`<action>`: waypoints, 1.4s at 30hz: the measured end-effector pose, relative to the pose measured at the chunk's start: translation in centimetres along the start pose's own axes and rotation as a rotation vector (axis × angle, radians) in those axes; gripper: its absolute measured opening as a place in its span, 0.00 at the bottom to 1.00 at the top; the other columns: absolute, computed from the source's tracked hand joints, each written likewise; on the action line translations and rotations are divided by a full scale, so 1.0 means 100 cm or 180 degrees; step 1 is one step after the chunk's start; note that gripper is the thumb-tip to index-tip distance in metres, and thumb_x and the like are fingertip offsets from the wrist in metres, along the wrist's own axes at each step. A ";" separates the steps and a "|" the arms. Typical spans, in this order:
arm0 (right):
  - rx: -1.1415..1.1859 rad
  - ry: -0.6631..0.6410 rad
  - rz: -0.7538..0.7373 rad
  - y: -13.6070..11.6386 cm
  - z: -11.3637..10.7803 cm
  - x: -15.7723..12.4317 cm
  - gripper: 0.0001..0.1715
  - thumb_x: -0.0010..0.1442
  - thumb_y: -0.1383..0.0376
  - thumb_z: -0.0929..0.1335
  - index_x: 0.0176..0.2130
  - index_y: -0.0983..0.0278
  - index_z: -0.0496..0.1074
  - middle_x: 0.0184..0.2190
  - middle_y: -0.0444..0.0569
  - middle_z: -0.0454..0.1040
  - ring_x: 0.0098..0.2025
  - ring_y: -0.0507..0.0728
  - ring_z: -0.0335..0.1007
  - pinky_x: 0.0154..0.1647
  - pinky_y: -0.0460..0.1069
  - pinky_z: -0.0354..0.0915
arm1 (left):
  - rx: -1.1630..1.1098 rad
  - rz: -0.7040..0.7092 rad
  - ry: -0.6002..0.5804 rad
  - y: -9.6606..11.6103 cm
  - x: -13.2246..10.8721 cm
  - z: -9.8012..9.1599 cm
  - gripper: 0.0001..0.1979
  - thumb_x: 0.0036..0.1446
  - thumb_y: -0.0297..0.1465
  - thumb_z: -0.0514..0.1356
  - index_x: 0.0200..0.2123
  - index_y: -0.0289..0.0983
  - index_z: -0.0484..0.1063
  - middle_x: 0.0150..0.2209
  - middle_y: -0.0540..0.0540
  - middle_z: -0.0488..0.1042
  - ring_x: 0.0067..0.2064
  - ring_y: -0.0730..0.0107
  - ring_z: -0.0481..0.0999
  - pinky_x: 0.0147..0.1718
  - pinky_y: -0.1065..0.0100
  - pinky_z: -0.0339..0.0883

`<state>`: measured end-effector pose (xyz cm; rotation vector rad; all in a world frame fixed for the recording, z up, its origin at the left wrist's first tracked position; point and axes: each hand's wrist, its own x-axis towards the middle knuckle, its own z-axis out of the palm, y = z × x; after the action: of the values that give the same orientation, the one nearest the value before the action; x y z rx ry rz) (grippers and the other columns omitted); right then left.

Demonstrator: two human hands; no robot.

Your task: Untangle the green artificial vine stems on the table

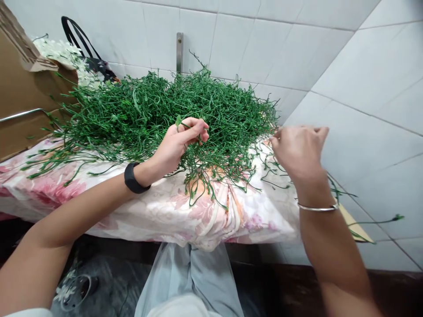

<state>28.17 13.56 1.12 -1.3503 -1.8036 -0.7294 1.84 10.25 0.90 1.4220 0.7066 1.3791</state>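
A wide heap of thin green artificial stems (148, 105) lies on a table covered with a floral cloth (158, 215). My left hand (183, 143), with a black band at the wrist, is over the front of the heap; its fingers are pinched round a green stem with a small leaf near the thumb. To the right of the heap, my right hand (299, 147) is raised and slightly blurred, a silver bangle on its wrist. Its fingers are curled together, and whatever they hold, if anything, is hidden. Loose stems lie beneath it.
At the left stands an open cardboard box (39, 97), with white flowers (66, 53) and a black-handled bag (99, 66) behind it. A metal strip (179, 53) is on the tiled wall. More stems stick out past the table's right end. On the floor, lower left, is a round container (77, 293).
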 end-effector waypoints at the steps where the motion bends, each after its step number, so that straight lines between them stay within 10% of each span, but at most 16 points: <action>1: -0.0068 0.0031 -0.0046 0.004 0.001 0.000 0.23 0.54 0.60 0.67 0.13 0.64 0.58 0.13 0.45 0.52 0.31 0.58 0.58 0.42 0.64 0.50 | 0.0011 -0.0011 -0.0002 -0.001 0.000 0.000 0.14 0.54 0.41 0.58 0.29 0.35 0.68 0.28 0.49 0.70 0.30 0.76 0.70 0.32 0.72 0.62; 8: 0.0989 -0.0084 -0.0125 -0.044 -0.023 0.011 0.07 0.57 0.64 0.64 0.31 0.62 0.71 0.33 0.52 0.72 0.38 0.59 0.66 0.43 0.58 0.58 | -0.0043 -0.0192 -0.0367 -0.006 0.003 0.000 0.19 0.56 0.45 0.54 0.33 0.34 0.71 0.31 0.46 0.72 0.32 0.74 0.71 0.33 0.72 0.63; 19: 0.3039 -0.0873 -0.0298 -0.093 -0.026 -0.010 0.21 0.53 0.63 0.69 0.47 0.59 0.66 0.29 0.42 0.70 0.30 0.50 0.65 0.31 0.47 0.64 | 0.0598 0.0334 -0.1171 -0.009 -0.006 0.003 0.16 0.52 0.34 0.61 0.45 0.38 0.65 0.42 0.47 0.69 0.44 0.73 0.68 0.43 0.71 0.62; 23: 0.3105 -0.0892 -0.0348 -0.091 -0.024 -0.010 0.08 0.56 0.64 0.66 0.39 0.59 0.71 0.30 0.44 0.71 0.31 0.50 0.66 0.33 0.48 0.64 | 0.0643 0.0370 -0.1468 -0.005 -0.010 0.006 0.23 0.45 0.31 0.65 0.46 0.39 0.64 0.46 0.45 0.67 0.48 0.68 0.67 0.46 0.69 0.62; 33: 0.3468 -0.0514 0.0342 -0.079 -0.021 0.006 0.08 0.59 0.61 0.63 0.40 0.59 0.65 0.39 0.47 0.69 0.40 0.51 0.70 0.45 0.50 0.67 | 0.0882 0.0306 -0.1208 0.007 0.010 -0.006 0.13 0.51 0.36 0.60 0.39 0.35 0.70 0.37 0.47 0.71 0.35 0.76 0.68 0.37 0.72 0.61; 42: 0.3968 -0.0931 0.0636 -0.069 -0.039 0.036 0.17 0.60 0.58 0.61 0.48 0.58 0.66 0.48 0.49 0.69 0.43 0.52 0.70 0.48 0.52 0.66 | 0.2025 0.1482 -0.0433 0.053 0.036 -0.007 0.08 0.45 0.29 0.63 0.32 0.37 0.71 0.33 0.48 0.69 0.37 0.69 0.67 0.41 0.66 0.58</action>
<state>21.89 10.37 6.23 -0.7296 -1.7374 0.6879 0.66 11.94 7.01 2.2734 0.7949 1.4460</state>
